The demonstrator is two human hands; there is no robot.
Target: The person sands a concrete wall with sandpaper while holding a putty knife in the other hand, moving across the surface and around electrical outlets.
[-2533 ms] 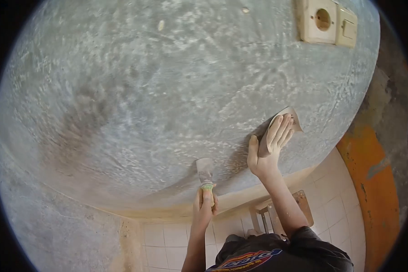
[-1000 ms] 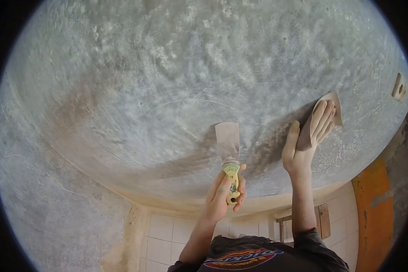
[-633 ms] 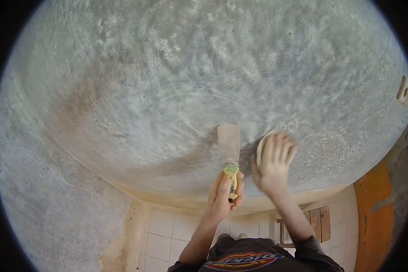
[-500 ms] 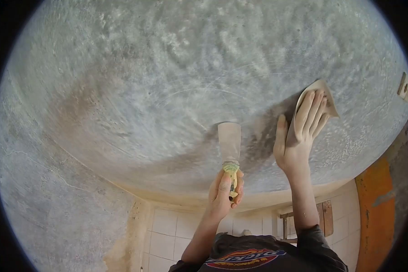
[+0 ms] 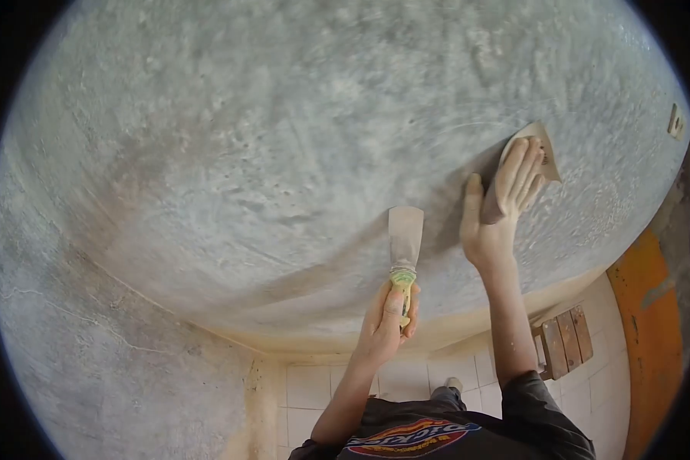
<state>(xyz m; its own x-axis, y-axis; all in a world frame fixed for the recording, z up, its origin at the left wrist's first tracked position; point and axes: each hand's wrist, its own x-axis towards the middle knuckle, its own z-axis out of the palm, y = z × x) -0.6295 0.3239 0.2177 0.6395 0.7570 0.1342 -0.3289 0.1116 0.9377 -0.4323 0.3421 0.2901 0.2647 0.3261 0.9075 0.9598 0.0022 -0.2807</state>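
Observation:
My left hand [image 5: 387, 318] is wrapped round the yellow-green handle of a putty knife [image 5: 405, 238], whose wide metal blade points up in front of the wall. Further right and higher, my right hand [image 5: 502, 211] presses a sheet of sandpaper [image 5: 548, 157] against the grey, patchy wall [image 5: 284, 153]. The fingers lie long over the sheet, with the thumb apart on the left. The sheet's right edge curls away from the wall.
A wall socket [image 5: 675, 121] is at the far right. Below are a wooden stool [image 5: 566, 343], white floor tiles [image 5: 402, 379] and an orange panel [image 5: 652, 330]. A cracked side wall [image 5: 115, 368] stands at the left.
The view has shifted and tilted, showing more of the stool and a foot. In the picture, the putty knife sits slightly further right, and my right hand with the sandpaper slightly higher and left.

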